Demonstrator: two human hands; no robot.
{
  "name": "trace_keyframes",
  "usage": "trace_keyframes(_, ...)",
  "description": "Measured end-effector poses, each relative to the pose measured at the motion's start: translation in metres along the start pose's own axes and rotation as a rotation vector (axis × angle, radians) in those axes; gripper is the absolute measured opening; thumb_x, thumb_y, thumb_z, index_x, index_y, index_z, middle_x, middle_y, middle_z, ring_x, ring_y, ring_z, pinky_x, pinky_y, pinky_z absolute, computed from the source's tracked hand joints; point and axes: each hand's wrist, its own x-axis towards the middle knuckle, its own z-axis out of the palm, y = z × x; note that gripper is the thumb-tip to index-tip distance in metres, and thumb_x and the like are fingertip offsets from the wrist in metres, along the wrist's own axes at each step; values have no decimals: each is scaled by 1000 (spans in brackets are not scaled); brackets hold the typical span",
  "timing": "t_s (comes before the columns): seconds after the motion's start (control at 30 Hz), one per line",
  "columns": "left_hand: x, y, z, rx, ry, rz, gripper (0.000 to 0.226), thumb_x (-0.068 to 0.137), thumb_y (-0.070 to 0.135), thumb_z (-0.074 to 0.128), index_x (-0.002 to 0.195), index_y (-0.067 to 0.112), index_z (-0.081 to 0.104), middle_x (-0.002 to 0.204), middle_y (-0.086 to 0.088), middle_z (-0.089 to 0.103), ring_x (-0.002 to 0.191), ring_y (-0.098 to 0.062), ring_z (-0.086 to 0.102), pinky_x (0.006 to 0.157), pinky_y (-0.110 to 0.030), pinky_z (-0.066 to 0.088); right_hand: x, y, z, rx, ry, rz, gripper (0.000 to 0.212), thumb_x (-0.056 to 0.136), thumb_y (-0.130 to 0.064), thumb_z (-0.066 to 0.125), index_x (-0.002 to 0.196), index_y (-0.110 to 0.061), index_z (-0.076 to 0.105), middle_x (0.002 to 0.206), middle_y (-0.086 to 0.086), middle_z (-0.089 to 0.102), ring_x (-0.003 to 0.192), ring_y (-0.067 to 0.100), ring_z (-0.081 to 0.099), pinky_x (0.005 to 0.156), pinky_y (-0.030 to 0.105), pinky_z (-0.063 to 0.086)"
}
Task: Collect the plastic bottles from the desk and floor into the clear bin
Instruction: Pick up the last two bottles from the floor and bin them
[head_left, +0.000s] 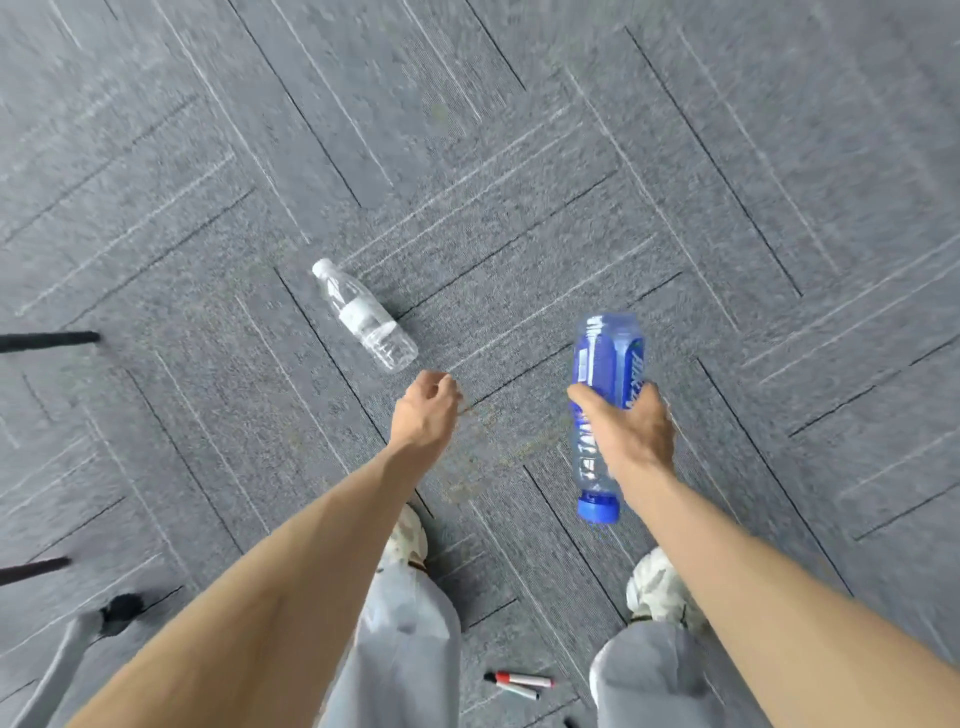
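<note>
Head cam, looking straight down at grey carpet (519, 156). Right hand (636, 431) is wrapped round a blue bottle (605, 364), blue cap pointing to 6 o'clock and base to 12, up off the floor. Left hand (423, 415) has nothing in it, fingers loosely curled, just short of a clear bottle (363, 317) lying on its side on the carpet at its 11 o'clock, white cap aimed toward 10. Two markers (519, 685) lie on the floor down at 6, between the person's pale trousers (405, 649)
</note>
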Motion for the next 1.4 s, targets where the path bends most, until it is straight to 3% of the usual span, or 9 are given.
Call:
trace_keyframes(0.2, 56, 6, -45, -22, 138, 0, 37, 99, 27, 44, 131, 8, 46, 127, -11, 57, 89, -16, 57, 65, -20, 44, -7, -55, 31, 112, -37, -56, 35, 74, -46, 74, 92, -24, 55, 86, -4, 64, 75, 15, 63, 66, 31, 50)
trace_keyframes(0.43, 159, -31, -68, 55, 354, -232, 100, 76, 56, 70, 145, 5, 18, 141, -20, 31, 128, -34, 36, 110, -49, 33, 45, -59, 97, 120, 2, -77, 41, 76, -48, 74, 99, -20, 56, 87, -3, 62, 73, 12, 60, 57, 24, 41)
trace_keyframes(0.57, 205, -52, -57, 67, 341, -389, 123, 65, 67, 72, 147, 1, 8, 143, -23, 33, 130, -38, 38, 111, -48, 33, 67, -49, 116, 135, 16, -49, 41, 76, -49, 73, 99, -21, 56, 87, -5, 61, 75, 9, 58, 57, 24, 39)
trace_keyframes(0.63, 217, -60, -53, -66, 235, -455, 136, 42, 67, 83, 143, 1, 21, 134, -20, 46, 117, -36, 51, 99, -44, 45, 69, -43, 114, 115, 13, -41, 41, 75, -50, 72, 100, -22, 55, 90, -4, 62, 76, 10, 60, 57, 24, 39)
trace_keyframes(0.67, 213, -59, -53, -141, 165, -468, 134, 35, 62, 87, 139, 1, 29, 129, -18, 52, 107, -32, 56, 88, -37, 50, 67, -41, 109, 95, 14, -37, 42, 75, -50, 72, 100, -21, 55, 89, -3, 62, 75, 11, 60, 57, 23, 40)
trace_keyframes(0.8, 156, -25, -52, -298, 34, -342, 73, 74, 17, 78, 133, -1, 40, 111, -12, 60, 77, -17, 59, 55, -22, 44, 41, -39, 68, 80, 102, 22, 43, 76, -50, 74, 100, -18, 57, 83, -4, 60, 70, 9, 56, 56, 24, 38)
trace_keyframes(0.97, 48, 48, -72, -249, -190, -206, 64, 79, 15, 74, 130, 4, 37, 103, -7, 59, 93, -23, 63, 72, -37, 56, -21, -72, -2, 163, 173, 120, 40, 74, -45, 77, 98, -17, 61, 90, 1, 69, 75, 19, 63, 70, 30, 46)
trace_keyframes(1.17, -95, 157, -94, -226, -292, -98, 68, 78, 10, 74, 132, 12, 32, 98, 1, 55, 83, -11, 58, 66, -22, 46, -112, -136, -89, 327, 178, 161, 42, 74, -43, 78, 102, -17, 61, 92, 4, 66, 72, 17, 61, 70, 29, 46)
trace_keyframes(1.4, -253, 291, -110, -207, -295, 36, 30, 79, 9, 69, 97, 20, 47, 91, -5, 56, 84, -20, 56, 84, -38, 51, -220, -182, -204, 450, 179, 100, 39, 71, -46, 79, 95, -21, 62, 92, 2, 70, 82, 23, 67, 81, 40, 56)
